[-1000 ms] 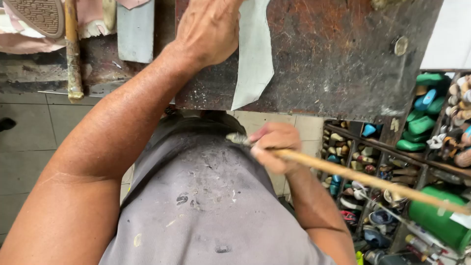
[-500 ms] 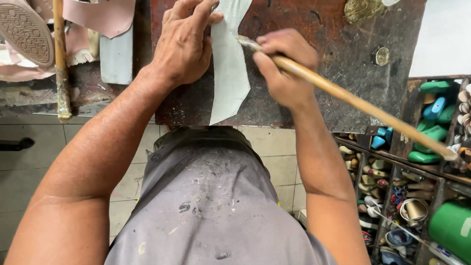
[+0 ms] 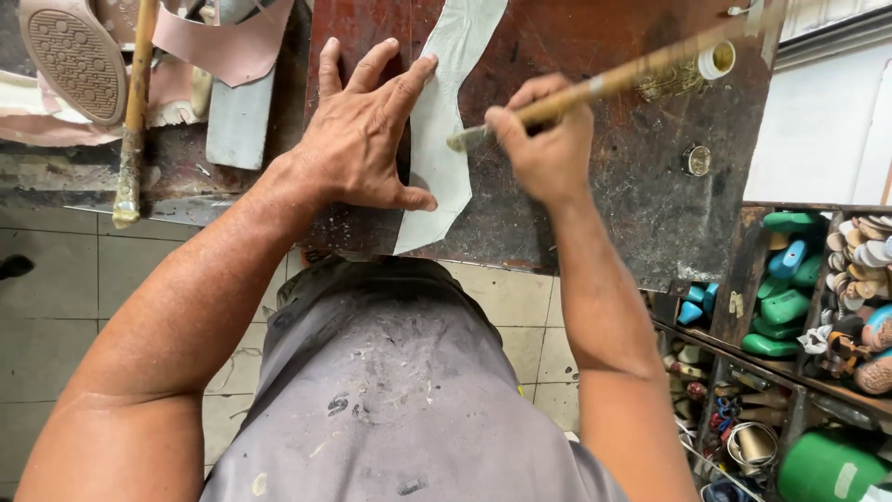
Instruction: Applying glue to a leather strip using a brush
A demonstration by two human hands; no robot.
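L fingers (image 3: 372, 79) spread flat on pale leather strip (image 3: 444, 121); R fingers (image 3: 525, 116) pinching brush (image 3: 595, 88), tip on strip.

A dark, rust-stained bench (image 3: 632, 204) carries a pale curved strip of material (image 3: 444, 121) lying flat near its middle, a small round metal cap (image 3: 696, 160) to the right, and at its left end a shoe sole (image 3: 72, 58), pink cut pieces (image 3: 228, 46) and a wooden-handled tool (image 3: 132, 112).
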